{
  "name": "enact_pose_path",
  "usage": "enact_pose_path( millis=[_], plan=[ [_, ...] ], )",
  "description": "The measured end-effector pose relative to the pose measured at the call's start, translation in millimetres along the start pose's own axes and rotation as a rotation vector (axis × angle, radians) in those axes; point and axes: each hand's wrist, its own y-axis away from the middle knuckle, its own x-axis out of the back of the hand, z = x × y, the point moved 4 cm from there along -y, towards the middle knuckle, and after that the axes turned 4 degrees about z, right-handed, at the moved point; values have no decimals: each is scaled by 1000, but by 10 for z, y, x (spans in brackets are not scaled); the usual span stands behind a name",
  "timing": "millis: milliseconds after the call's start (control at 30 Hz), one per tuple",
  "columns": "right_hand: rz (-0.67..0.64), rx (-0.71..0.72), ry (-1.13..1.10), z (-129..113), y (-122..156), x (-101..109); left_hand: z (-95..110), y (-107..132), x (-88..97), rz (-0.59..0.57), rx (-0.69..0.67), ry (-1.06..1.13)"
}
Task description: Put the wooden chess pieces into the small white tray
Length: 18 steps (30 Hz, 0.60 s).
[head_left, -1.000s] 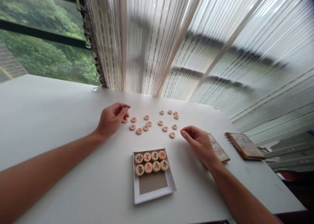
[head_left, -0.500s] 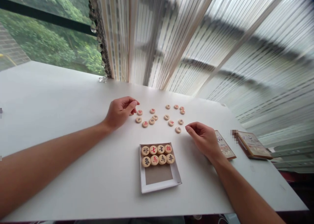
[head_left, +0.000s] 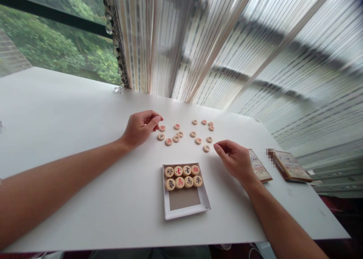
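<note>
A shallow white box [head_left: 187, 213] lies on the white table [head_left: 70, 111] in front of me, with two rows of round wooden chess pieces [head_left: 183, 176] filling its far half. Several more loose pieces [head_left: 187, 133] are scattered beyond it. My left hand [head_left: 141, 128] rests at the left end of the scattered pieces, fingers curled with thumb and forefinger pinched together; whether a piece is in them is hidden. My right hand [head_left: 235, 159] rests right of the box, fingers curled in, fingertips close to the nearest loose piece [head_left: 206, 148].
A flat printed box part [head_left: 259, 166] lies just behind my right hand, and another one [head_left: 292, 166] lies further right near the table's edge. Striped curtains hang along the far side, with a window at the far left.
Both hands have stayed almost still at the pieces. The camera has tilted slightly, so the whole scene has shifted right and up in view.
</note>
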Motion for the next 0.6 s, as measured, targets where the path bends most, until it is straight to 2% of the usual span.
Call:
enact_pose_path(
  millis=[267, 500, 600],
  plan=[
    [-10, 94, 64, -134, -67, -55, 68, 11, 6, -3, -30, -47],
    [-120, 137, 135, -257, -377, -181, 85, 15, 6, -10, -53, -66],
    [-127, 134, 154, -304, -476, -269, 96, 17, 12, -7, -55, -77]
  ],
)
